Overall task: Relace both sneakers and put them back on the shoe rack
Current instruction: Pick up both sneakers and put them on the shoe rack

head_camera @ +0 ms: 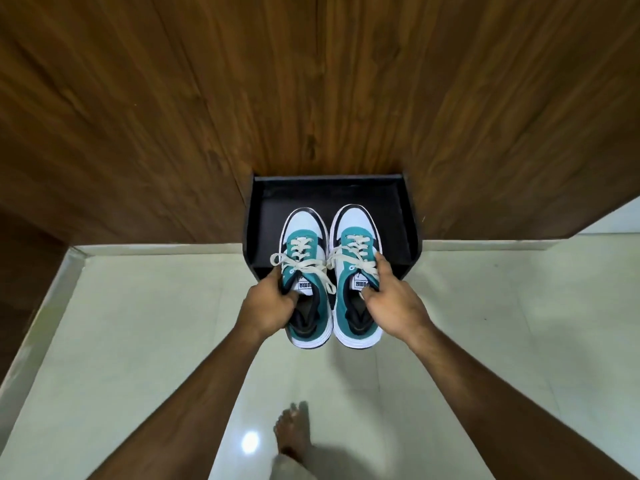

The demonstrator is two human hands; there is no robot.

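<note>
Two teal, white and black sneakers with cream laces tied in bows point away from me, toes over the black shoe rack (398, 216). My left hand (268, 306) grips the left sneaker (304, 237) at its collar, fingers inside the opening. My right hand (391, 299) holds the right sneaker (356, 233) the same way, thumb on the tongue. The heels stick out past the rack's front edge, above the floor. Whether the soles rest on the rack I cannot tell.
The black rack stands against a dark wooden wall (311, 81) that spreads left and right. Pale glossy floor tiles (138, 323) lie below. My bare foot (294, 431) steps forward on the floor beneath my arms.
</note>
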